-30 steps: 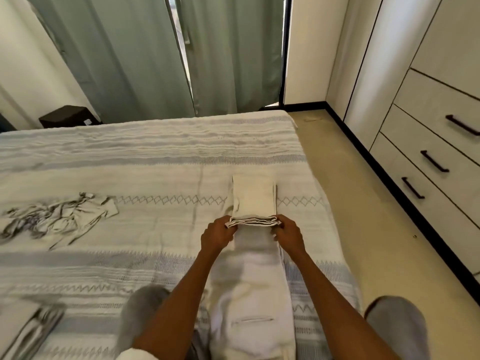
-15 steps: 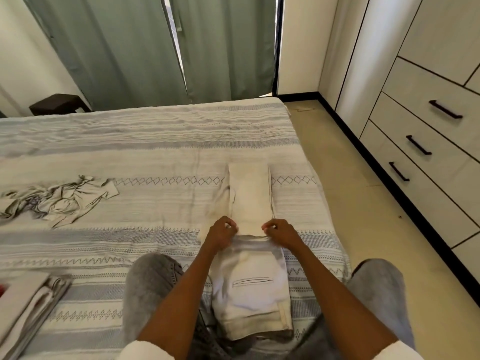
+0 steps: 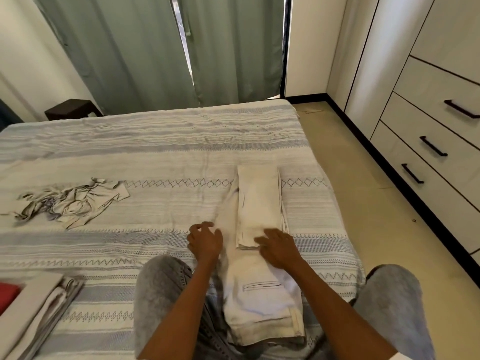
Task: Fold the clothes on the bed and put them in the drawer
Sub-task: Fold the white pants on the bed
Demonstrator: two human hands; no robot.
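My folded pile is cut off at the frame's lower left. Left hand hovers loose, holding nothing, just left of the pale trousers; right hand lies flat on their folded-back hem on the bed.

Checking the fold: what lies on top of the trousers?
The trousers' folded-back legs, with the right hand resting at their edge. Anything between the layers is hidden.
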